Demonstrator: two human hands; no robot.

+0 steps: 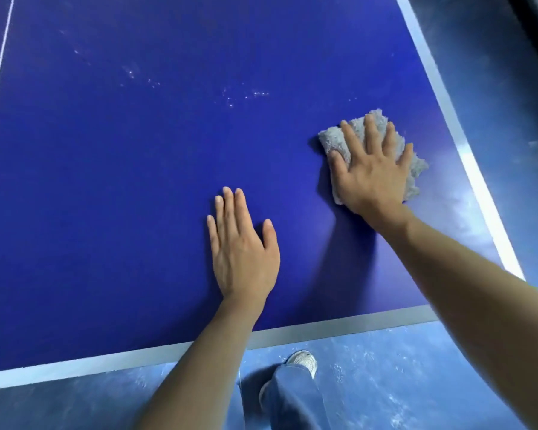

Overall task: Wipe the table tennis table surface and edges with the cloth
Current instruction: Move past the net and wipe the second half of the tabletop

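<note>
Blue table tennis table [106, 212] fills your head view, with both your hands flat on it near its right corner.

Your left hand [243, 252] lies palm down on the bare surface, fingers straight and close together, thumb out, the forearm crossing the near white edge line [75, 364]. Your right hand [371, 172] is further out with the arm extended and presses a grey fluffy cloth [333, 139] flat against the table, fingers spread and straight, not curled round it. The cloth shows beyond the fingertips and at both sides of the palm, near the right sideline [479, 178] but apart from it, and well apart from your left hand. Pale specks [246, 94] dot the surface beyond the hands. Below the near edge you see blue floor [385, 383], a jeans leg [289, 395] and a pale shoe [303, 361].
</note>
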